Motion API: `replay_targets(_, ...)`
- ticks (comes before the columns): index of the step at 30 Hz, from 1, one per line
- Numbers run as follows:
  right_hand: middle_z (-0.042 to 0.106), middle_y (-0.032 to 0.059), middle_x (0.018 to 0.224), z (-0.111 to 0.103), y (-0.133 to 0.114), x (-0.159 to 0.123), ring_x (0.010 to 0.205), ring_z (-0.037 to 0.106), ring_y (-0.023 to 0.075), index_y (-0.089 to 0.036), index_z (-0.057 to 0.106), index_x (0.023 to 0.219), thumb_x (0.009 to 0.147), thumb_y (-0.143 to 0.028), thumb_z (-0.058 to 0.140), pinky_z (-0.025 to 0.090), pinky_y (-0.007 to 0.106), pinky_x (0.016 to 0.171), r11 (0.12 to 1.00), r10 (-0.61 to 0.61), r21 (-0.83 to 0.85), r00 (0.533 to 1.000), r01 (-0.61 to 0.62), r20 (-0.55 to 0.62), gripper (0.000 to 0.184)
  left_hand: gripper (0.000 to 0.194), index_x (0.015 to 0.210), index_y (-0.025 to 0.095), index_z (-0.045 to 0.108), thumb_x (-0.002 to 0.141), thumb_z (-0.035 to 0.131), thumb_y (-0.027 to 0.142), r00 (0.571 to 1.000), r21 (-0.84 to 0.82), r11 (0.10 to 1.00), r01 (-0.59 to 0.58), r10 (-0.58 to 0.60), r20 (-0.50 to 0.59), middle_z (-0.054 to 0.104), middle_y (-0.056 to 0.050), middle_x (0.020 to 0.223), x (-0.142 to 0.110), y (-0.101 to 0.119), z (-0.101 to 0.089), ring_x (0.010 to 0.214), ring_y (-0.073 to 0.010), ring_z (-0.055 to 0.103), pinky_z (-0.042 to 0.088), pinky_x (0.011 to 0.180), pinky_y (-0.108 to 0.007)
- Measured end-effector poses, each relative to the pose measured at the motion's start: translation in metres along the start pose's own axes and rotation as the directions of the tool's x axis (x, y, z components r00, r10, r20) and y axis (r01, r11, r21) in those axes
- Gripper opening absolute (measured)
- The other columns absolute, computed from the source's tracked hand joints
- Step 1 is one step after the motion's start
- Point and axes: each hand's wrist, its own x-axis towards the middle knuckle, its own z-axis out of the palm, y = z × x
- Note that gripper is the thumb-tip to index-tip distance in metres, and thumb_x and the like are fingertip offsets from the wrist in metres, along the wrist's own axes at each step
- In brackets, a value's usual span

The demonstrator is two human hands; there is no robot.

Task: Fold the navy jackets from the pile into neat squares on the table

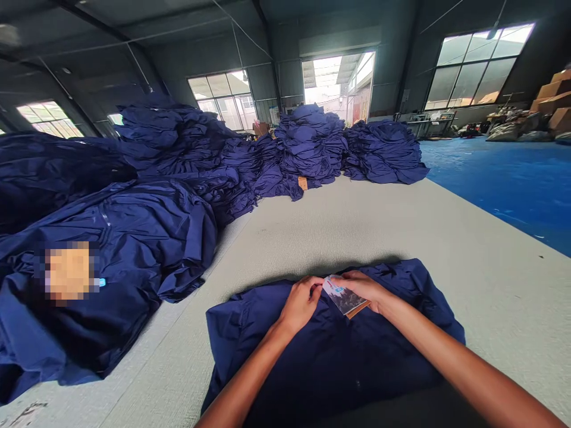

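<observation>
A navy blue jacket [312, 356] lies spread in front of me on the pale surface. Over its upper part, my right hand [364, 288] is closed on a printed hang tag [344, 298], with a brown card showing behind its lower edge. My left hand [304, 302] is closed in a pinch at the tag's upper left corner; whether a string or the corner itself is between the fingertips is too small to tell. Both forearms reach across the jacket.
Another navy jacket [147, 238] lies to the left, with a blurred-out brown patch [69, 272] on it. Large heaps of navy garments [307, 142] stand along the back. Beyond the pale surface [401, 220], blue floor covering [499, 178] and cardboard boxes [555, 89] are at right.
</observation>
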Motion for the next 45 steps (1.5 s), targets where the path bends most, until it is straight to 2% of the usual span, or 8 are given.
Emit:
replay_targets(5, 0.068, 0.0004, 0.068, 0.004, -0.011, 0.022, 0.053, 0.061, 0.0122, -0.015, 0.066, 0.083, 0.078, -0.029, 0.075, 0.047, 0.021, 0.047, 0.980, 0.108, 0.169, 0.994, -0.107, 0.003, 0.017, 0.030, 0.121, 0.023, 0.063, 0.095, 0.049, 0.022, 0.991, 0.182, 0.975, 0.127, -0.117, -0.066, 0.068, -0.005, 0.125, 0.017, -0.019, 0.009, 0.120, -0.0193, 0.060, 0.043, 0.103, -0.029)
replay_targets(15, 0.066, -0.0004, 0.062, 0.015, -0.033, 0.028, 0.049, 0.059, 0.0115, -0.015, 0.064, 0.079, 0.082, -0.024, 0.068, 0.046, 0.022, 0.046, 0.979, 0.059, 0.199, 0.998, -0.054, -0.019, 0.011, 0.027, 0.108, 0.024, 0.071, 0.098, 0.046, 0.030, 0.972, 0.270, 0.939, 0.213, -0.231, 0.036, 0.076, -0.007, 0.097, 0.027, -0.029, 0.020, 0.096, -0.0222, 0.071, 0.048, 0.082, -0.027)
replay_targets(20, 0.068, -0.0001, 0.070, 0.011, -0.001, 0.008, 0.062, 0.062, 0.0140, -0.018, 0.064, 0.080, 0.080, -0.035, 0.069, 0.042, 0.022, 0.053, 0.987, -0.064, -0.147, 0.997, 0.058, -0.037, 0.017, 0.024, 0.108, 0.024, 0.070, 0.096, 0.049, 0.026, 0.978, 0.228, 0.955, 0.190, -0.204, 0.041, 0.074, -0.004, 0.105, 0.028, -0.029, 0.016, 0.102, -0.0183, 0.068, 0.047, 0.090, -0.026)
replay_targets(25, 0.068, 0.0046, 0.071, 0.002, 0.003, -0.002, 0.070, 0.065, 0.0202, -0.020, 0.062, 0.073, 0.081, -0.057, 0.065, 0.040, 0.026, 0.058, 0.686, -0.148, -0.725, 0.987, 0.054, -0.067, 0.038, 0.026, 0.112, 0.024, 0.068, 0.095, 0.049, 0.020, 0.997, 0.245, 0.969, 0.036, -0.017, -0.081, 0.067, -0.005, 0.112, 0.014, -0.015, 0.004, 0.113, -0.0209, 0.058, 0.044, 0.103, -0.035)
replay_targets(32, 0.065, 0.0047, 0.062, -0.001, -0.006, -0.025, 0.057, 0.065, 0.0191, -0.020, 0.063, 0.078, 0.091, -0.050, 0.056, 0.043, 0.029, 0.062, 0.402, -0.250, -0.914, 0.966, 0.043, -0.065, 0.033, 0.035, 0.132, 0.032, 0.059, 0.100, 0.046, 0.031, 0.969, 0.232, 0.942, -0.243, 0.228, 0.092, 0.053, -0.001, 0.143, -0.015, -0.002, 0.010, 0.130, -0.0201, 0.050, 0.039, 0.113, -0.037)
replay_targets(34, 0.063, 0.0020, 0.057, -0.004, -0.002, -0.022, 0.049, 0.063, 0.0168, -0.020, 0.060, 0.078, 0.090, -0.041, 0.058, 0.043, 0.028, 0.058, 0.448, -0.188, -0.893, 0.981, 0.054, -0.035, 0.025, 0.034, 0.132, 0.032, 0.059, 0.100, 0.045, 0.031, 0.969, 0.215, 0.947, -0.240, 0.219, 0.118, 0.051, 0.001, 0.146, -0.013, -0.005, 0.013, 0.132, -0.0187, 0.049, 0.037, 0.114, -0.035)
replay_targets(39, 0.060, -0.0040, 0.051, -0.012, 0.009, -0.008, 0.045, 0.064, 0.0168, -0.022, 0.049, 0.086, 0.093, -0.042, 0.053, 0.042, 0.022, 0.041, 0.855, 0.029, -0.518, 0.993, 0.035, 0.114, 0.021, 0.035, 0.132, 0.030, 0.058, 0.101, 0.042, 0.030, 0.975, 0.164, 0.966, -0.202, 0.183, 0.122, 0.053, 0.000, 0.146, -0.003, -0.007, 0.011, 0.134, -0.0164, 0.048, 0.037, 0.115, -0.034)
replay_targets(45, 0.065, 0.0001, 0.053, -0.006, 0.014, -0.006, 0.039, 0.060, 0.0138, -0.022, 0.046, 0.090, 0.098, -0.054, 0.041, 0.040, 0.019, 0.037, 0.873, 0.230, -0.471, 0.959, -0.127, 0.168, 0.034, 0.033, 0.127, 0.024, 0.061, 0.101, 0.042, 0.030, 0.974, 0.180, 0.962, -0.206, 0.184, 0.132, 0.055, -0.006, 0.144, 0.004, -0.005, 0.013, 0.137, -0.0182, 0.046, 0.033, 0.118, -0.038)
